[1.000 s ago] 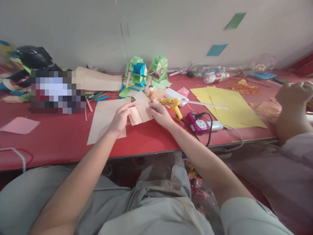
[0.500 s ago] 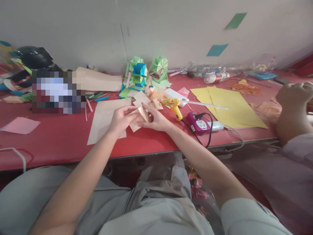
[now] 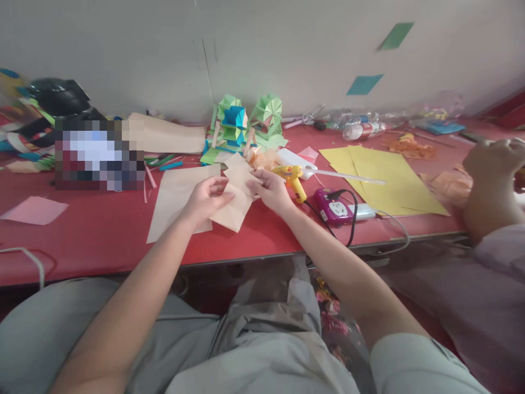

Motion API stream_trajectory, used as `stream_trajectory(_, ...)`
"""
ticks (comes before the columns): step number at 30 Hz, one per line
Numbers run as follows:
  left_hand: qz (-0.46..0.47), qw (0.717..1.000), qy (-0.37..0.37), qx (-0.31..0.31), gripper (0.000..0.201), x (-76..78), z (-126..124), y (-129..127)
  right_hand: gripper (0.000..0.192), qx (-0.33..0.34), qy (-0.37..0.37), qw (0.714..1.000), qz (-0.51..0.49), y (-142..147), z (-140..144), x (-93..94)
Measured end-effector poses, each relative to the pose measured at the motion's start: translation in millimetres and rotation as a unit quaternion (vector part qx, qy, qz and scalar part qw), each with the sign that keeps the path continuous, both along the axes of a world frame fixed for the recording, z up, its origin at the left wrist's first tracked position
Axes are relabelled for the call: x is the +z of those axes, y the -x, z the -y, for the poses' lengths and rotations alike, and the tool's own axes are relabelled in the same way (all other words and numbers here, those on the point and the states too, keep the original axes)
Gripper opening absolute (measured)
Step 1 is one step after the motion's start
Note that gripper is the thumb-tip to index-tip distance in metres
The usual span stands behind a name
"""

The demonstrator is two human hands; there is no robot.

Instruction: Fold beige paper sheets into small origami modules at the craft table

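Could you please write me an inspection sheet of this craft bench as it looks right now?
Surface: red table, mostly covered.
Job's things: tan folded paper held between both hands; tan sheet lies under it.
Clutter: glue gun, yellow sheets, green paper models, plastic bottle, pink paper.
Grippers: left hand and right hand pinch the paper's edges.
Cables: black cord runs by the purple socket.
Surroundings: grey wall; another person's hand at right.
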State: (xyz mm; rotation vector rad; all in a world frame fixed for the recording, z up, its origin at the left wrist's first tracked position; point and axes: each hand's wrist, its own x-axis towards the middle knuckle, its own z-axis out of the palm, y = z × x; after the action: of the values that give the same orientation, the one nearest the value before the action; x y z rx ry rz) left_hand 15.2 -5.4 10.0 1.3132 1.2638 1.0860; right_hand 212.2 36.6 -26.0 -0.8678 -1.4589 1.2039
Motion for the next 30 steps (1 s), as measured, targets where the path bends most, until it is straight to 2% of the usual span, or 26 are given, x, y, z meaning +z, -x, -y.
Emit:
stream_trajectory(2,0.010,1.000,-0.003,-0.019,0.059,-0.7,0.0,-0.2,0.045,-0.010,-0.025,1.000,0.016,0.1,1.6,1.9)
stream_trajectory(7,0.015,0.998,-0.051,-0.045,0.055,-6.8,-2.3,-0.5,0.036,-0.082,-0.103,0.989,0.065,-1.7,1.8,3.4)
stream_trajectory(10,0.026,0.996,-0.075,-0.033,0.053,-10.5,-2.4,-2.5,0.035,-0.090,-0.107,0.987,0.076,-2.1,-0.3,-0.5)
stream_trajectory(13,0.009,0.996,-0.092,-0.017,0.041,-13.2,-2.1,-3.0,0.034,-0.093,-0.118,0.985,0.080,-1.2,-0.6,-2.7)
stream_trajectory(16,-0.011,0.995,-0.090,-0.027,0.032,-14.8,-2.0,-2.2,0.031,-0.089,-0.136,0.982,0.092,-0.2,2.1,0.4)
stream_trajectory(23,-0.033,0.995,-0.090,-0.004,0.036,-14.1,-2.0,-3.3,0.030,-0.162,-0.223,0.949,0.152,-2.6,5.0,6.3)
stream_trajectory(25,-0.038,0.995,-0.098,-0.004,0.034,-12.7,-1.7,-3.5,0.034,-0.154,-0.223,0.947,0.170,-3.3,5.0,5.9)
stream_trajectory(30,-0.041,0.993,-0.111,-0.021,0.025,-11.9,-1.0,-4.3,0.031,-0.069,-0.183,0.966,0.172,-2.1,8.4,8.9)
